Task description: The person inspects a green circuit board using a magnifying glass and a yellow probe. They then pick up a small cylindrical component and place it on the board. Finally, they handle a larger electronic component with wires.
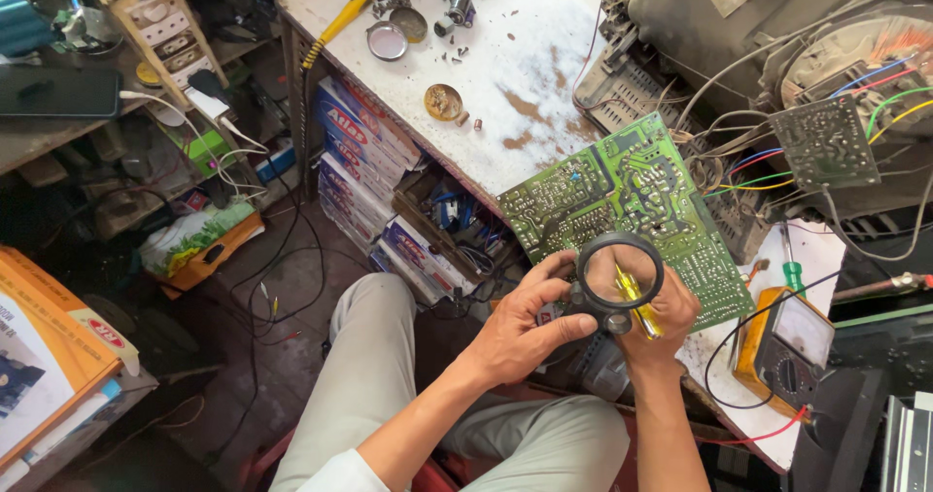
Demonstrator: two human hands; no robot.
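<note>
A green circuit board (622, 210) is seen lying just beyond both hands, tilted, its near corner jutting past the worn edge of the white workbench (525, 74) and hanging over the gap above the person's lap. Open room is left only to the left of the left hand (520, 327), over the knee and the dark floor; to the right of the right hand (653, 317) the way is narrowed by a yellow multimeter (782, 351) and its black and red leads, and beyond the board the bench is crowded by a dismantled grey chassis with loose coloured wires (777, 74). The far edge of the board is partly covered by those wires, and its near edge is hidden behind the hands. A round magnifying glass (619, 276) with a black rim is held above the board's near edge; its handle is pinched by the left thumb and fingers, which are closed firmly on it. The right hand is curled around a yellow screwdriver (639, 307), of which only a short yellow part is seen through and below the lens; its tip cannot be made out. The right palm is turned away, so the grip itself is mostly concealed.
</note>
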